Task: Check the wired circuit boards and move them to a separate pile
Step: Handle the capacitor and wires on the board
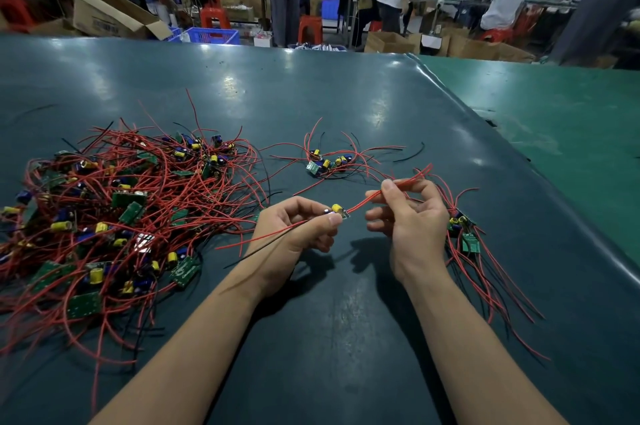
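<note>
At frame centre, the left hand (pixel 301 223) pinches a small yellow-capacitor circuit board (pixel 337 211); the right hand (pixel 408 213) grips its red wires (pixel 401 184) taut, likely for checking.

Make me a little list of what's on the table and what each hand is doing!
Left hand: pinches a small circuit board above the table
Right hand: pinches that board's red wires, pulled out straight
Big pile: tangled boards and red wires, on the left
Small pile: a few boards, behind the hands
Right pile: a few boards beside the right hand, wires trailing toward the person
Table: dark green mat
</note>
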Tool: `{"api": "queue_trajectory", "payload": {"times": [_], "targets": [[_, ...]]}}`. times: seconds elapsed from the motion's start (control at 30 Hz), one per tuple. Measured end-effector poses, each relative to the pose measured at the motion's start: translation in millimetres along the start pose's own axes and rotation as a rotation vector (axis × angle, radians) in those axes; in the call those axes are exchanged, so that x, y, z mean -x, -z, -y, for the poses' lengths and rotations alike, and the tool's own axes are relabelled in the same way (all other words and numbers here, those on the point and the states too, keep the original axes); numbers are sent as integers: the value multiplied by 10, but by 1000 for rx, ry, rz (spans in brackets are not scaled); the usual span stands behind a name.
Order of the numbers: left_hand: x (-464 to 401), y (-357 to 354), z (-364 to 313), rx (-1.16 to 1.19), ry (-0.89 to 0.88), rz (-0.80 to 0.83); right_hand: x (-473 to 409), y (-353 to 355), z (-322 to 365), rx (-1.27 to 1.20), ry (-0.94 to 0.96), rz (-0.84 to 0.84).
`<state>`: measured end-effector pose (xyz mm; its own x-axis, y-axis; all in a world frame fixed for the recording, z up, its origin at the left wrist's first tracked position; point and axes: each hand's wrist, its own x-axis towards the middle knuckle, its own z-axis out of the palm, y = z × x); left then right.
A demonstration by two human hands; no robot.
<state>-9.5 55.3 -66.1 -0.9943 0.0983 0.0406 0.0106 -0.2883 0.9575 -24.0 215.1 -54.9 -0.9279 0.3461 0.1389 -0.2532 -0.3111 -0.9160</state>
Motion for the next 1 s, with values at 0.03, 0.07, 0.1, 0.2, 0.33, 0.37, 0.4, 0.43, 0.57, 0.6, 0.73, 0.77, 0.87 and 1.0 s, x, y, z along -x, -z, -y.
{"api": "queue_trajectory", "payload": {"times": [0.03, 0.07, 0.1, 0.2, 0.33, 0.37, 0.4, 0.43, 0.57, 0.6, 0.73, 0.77, 0.87, 1.0], "targets": [[-4, 2, 3, 3, 1, 8, -8, 2, 1, -1, 4, 11], [-5, 3, 5, 2, 1, 15, -14, 8, -5, 8, 15, 16], [-6, 0, 9, 0, 1, 19, -21, 7, -19, 25, 29, 13], [-10, -6, 19, -25, -3, 18, -31, 10, -63, 102, 59, -31], [-9, -11, 12, -35, -7, 26, -53, 15, -64, 95, 58, -74], [-5, -10, 9, -36, -9, 29, -65, 18, -61, 90, 62, -86], [0, -11, 5, -40, -13, 29, -74, 23, -59, 91, 67, -98], [6, -15, 3, -45, -18, 28, -80, 25, -64, 95, 71, -110], [24, -34, -6, -66, -29, 32, -84, 20, -95, 130, 88, -156], [25, -32, -11, -71, -28, 32, -87, 15, -97, 131, 87, -160], [-6, 2, 2, -13, -9, 8, -118, 24, -55, 77, 59, -129], [-11, 4, 5, -3, -6, 7, -121, 30, -44, 75, 66, -127], [-17, -6, 18, -25, -10, 23, -112, 53, -42, 109, 89, -153], [-19, -22, 7, -12, -9, 11, -112, 42, -50, 60, 57, -161]]}}
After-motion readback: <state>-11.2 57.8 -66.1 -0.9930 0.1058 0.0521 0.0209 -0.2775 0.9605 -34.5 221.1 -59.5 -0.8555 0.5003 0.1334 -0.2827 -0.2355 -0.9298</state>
